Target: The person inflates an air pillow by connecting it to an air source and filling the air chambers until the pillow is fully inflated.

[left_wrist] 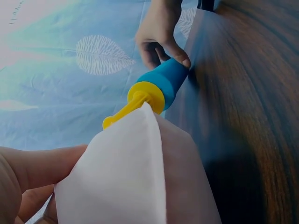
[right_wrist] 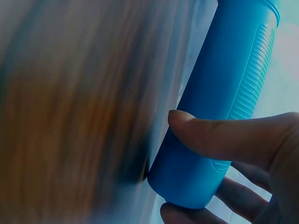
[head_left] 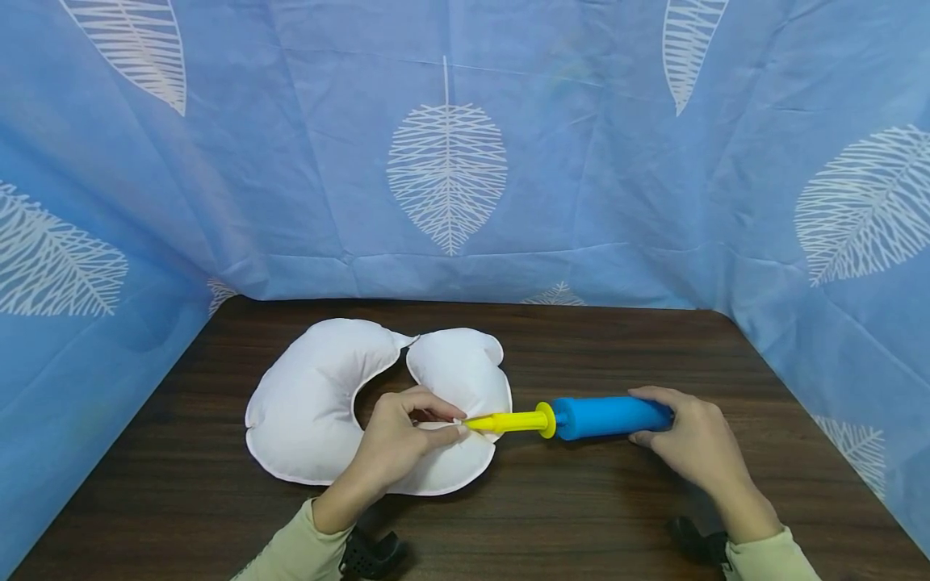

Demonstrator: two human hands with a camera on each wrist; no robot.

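A white inflatable neck pillow [head_left: 305,403], puffed out into a U shape, lies on the table. At its right arm my left hand [head_left: 403,428] pinches the small valve, where the tip of a yellow nozzle [head_left: 501,422] meets it. The nozzle belongs to a hand pump with a blue barrel [head_left: 603,417]. My right hand [head_left: 693,436] grips the barrel's far end, thumb across it in the right wrist view. In the left wrist view the pillow's seam [left_wrist: 156,154] hides the nozzle tip.
The dark wood table [head_left: 581,516] has a back edge against a blue leaf-patterned curtain [head_left: 567,161], which also hangs along both sides. Black straps [head_left: 370,555] sit at the wrists, below light sleeves [head_left: 298,549].
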